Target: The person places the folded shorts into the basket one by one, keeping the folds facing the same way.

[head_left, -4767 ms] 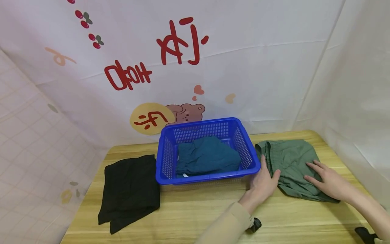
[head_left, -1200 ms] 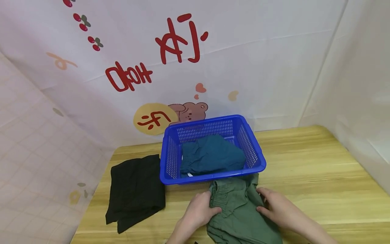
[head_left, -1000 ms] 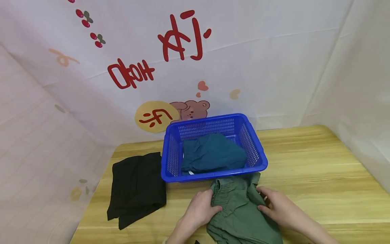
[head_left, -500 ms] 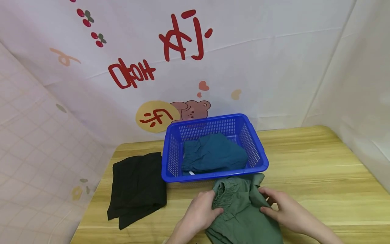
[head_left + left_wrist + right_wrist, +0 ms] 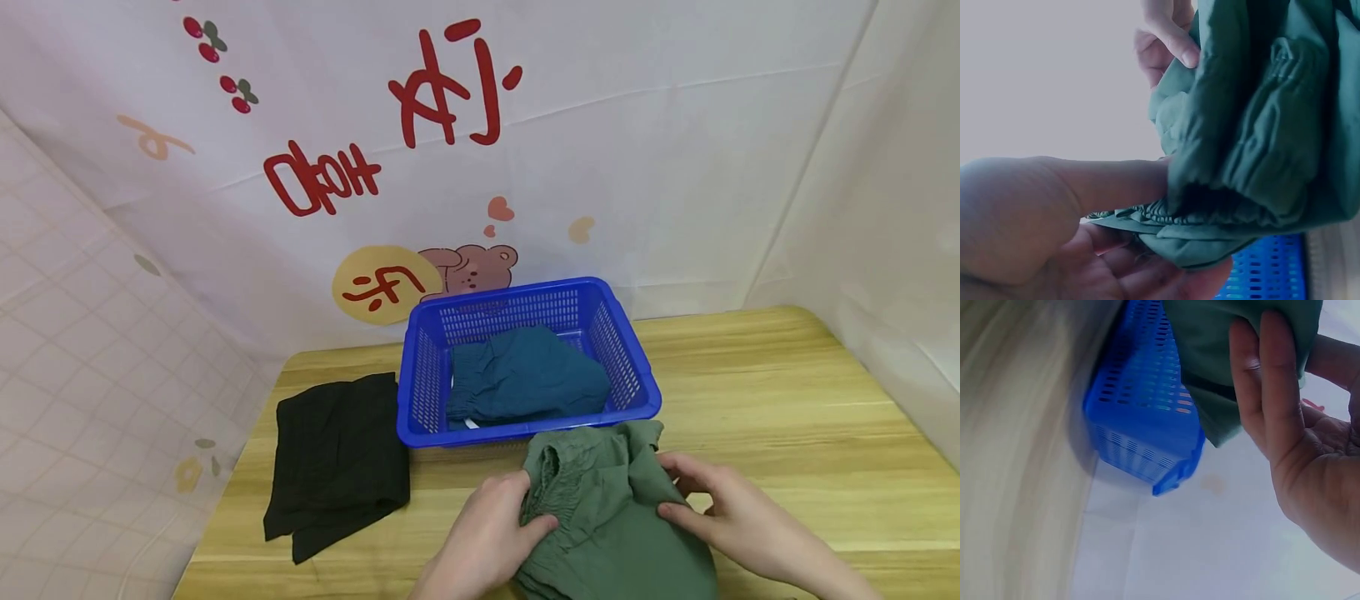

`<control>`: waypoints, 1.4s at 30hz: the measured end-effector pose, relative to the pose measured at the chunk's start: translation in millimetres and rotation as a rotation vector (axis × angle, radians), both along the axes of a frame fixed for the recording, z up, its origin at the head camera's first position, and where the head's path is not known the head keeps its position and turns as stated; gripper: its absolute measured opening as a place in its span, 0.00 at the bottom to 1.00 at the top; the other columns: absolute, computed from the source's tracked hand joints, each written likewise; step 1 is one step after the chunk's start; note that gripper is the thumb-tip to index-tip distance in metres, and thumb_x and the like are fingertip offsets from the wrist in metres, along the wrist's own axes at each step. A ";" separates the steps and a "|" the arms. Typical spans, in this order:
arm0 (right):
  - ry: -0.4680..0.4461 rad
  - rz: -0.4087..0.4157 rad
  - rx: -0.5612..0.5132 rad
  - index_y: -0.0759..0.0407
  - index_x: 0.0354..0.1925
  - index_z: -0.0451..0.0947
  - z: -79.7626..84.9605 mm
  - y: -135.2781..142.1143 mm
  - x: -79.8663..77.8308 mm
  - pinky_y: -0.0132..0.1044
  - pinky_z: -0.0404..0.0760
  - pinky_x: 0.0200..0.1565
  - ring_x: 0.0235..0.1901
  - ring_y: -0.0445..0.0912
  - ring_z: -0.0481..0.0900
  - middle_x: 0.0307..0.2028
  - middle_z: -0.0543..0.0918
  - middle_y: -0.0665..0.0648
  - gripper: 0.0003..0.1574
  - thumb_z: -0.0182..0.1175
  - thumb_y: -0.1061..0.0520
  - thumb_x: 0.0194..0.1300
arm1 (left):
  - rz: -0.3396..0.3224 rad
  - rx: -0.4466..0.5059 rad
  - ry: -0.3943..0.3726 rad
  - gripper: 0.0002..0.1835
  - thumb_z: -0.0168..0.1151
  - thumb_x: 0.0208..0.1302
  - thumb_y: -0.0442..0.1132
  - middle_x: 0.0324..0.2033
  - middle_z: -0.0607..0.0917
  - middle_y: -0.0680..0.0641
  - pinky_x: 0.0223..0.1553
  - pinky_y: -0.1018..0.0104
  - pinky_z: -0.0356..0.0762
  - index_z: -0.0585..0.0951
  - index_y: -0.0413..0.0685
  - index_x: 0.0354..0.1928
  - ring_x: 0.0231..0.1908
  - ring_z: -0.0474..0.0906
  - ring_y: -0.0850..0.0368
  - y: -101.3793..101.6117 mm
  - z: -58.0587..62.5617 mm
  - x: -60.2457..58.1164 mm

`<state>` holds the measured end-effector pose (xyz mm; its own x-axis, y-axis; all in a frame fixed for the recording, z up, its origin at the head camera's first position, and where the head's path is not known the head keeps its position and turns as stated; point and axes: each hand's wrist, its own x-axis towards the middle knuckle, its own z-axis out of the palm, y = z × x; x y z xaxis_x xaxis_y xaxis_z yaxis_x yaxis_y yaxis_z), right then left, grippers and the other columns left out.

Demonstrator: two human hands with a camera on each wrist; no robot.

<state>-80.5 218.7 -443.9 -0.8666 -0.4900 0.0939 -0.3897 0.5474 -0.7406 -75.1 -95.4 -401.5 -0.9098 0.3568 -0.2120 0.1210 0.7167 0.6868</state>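
Green garment is at the near side of the table, right in front of the blue basket; can't tell if cloth and basket touch. Matte mid-green fabric, darker inside the folds. Elastic waistband is tightly gathered on the left side, its opening gaping a little, with creases fanning out from it. Right part is smoother, with a loose flap sticking up at the top right corner. Lower end runs out of the head view. Left hand pinches the waistband side, thumb on top, fingers underneath. Right hand pinches the opposite edge between thumb and fingers. Basket holds a folded teal garment with a bit of white showing; folded black garment lies left of the basket.
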 end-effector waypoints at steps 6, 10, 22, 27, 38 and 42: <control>0.072 -0.062 -0.119 0.58 0.61 0.79 6.5 -0.5 5.2 0.31 0.82 0.30 0.44 0.24 0.82 0.47 0.88 0.41 0.26 0.70 0.66 0.66 | 0.011 0.123 0.034 0.12 0.73 0.67 0.45 0.42 0.91 0.50 0.41 0.71 0.81 0.85 0.49 0.47 0.40 0.85 0.63 -10.6 13.5 3.9; 0.114 -0.089 -0.268 0.57 0.64 0.78 14.2 -5.9 7.3 0.33 0.87 0.31 0.46 0.28 0.85 0.48 0.88 0.37 0.31 0.67 0.73 0.65 | 0.066 0.265 0.052 0.16 0.72 0.68 0.46 0.46 0.92 0.49 0.41 0.74 0.81 0.85 0.50 0.54 0.38 0.82 0.69 -16.7 18.3 2.1; 0.023 -0.273 -0.503 0.60 0.62 0.79 14.8 -10.2 4.5 0.26 0.86 0.42 0.45 0.33 0.88 0.48 0.91 0.41 0.28 0.62 0.76 0.67 | 0.278 0.622 0.063 0.21 0.70 0.71 0.40 0.57 0.89 0.43 0.58 0.71 0.84 0.81 0.46 0.62 0.58 0.87 0.55 -4.2 6.4 -4.9; -0.106 -0.306 -0.644 0.59 0.60 0.79 13.0 -9.7 -0.6 0.24 0.86 0.47 0.48 0.33 0.88 0.49 0.91 0.43 0.23 0.60 0.73 0.71 | 0.320 0.677 0.075 0.22 0.69 0.71 0.39 0.58 0.89 0.41 0.60 0.70 0.84 0.80 0.43 0.64 0.60 0.86 0.55 -0.5 -4.6 -10.6; -0.170 -0.376 -0.781 0.50 0.57 0.82 3.3 -7.7 -6.2 0.24 0.85 0.46 0.45 0.33 0.88 0.46 0.92 0.43 0.25 0.58 0.75 0.72 | 0.376 0.698 0.087 0.14 0.70 0.70 0.37 0.49 0.91 0.39 0.38 0.76 0.79 0.82 0.41 0.53 0.43 0.84 0.69 3.2 -11.8 -15.4; -0.181 -0.405 -0.795 0.49 0.56 0.82 3.1 -8.5 -6.2 0.23 0.85 0.45 0.44 0.34 0.88 0.45 0.92 0.43 0.25 0.58 0.75 0.71 | 0.370 0.721 0.100 0.16 0.70 0.70 0.38 0.51 0.90 0.37 0.42 0.76 0.81 0.82 0.39 0.56 0.46 0.85 0.69 2.8 -11.4 -15.2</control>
<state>-86.7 210.2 -440.8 -0.9928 0.0065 0.1193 -0.1195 -0.0814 -0.9895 -90.2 -92.5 -412.9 -0.9980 0.0469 0.0429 0.0478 0.1080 0.9930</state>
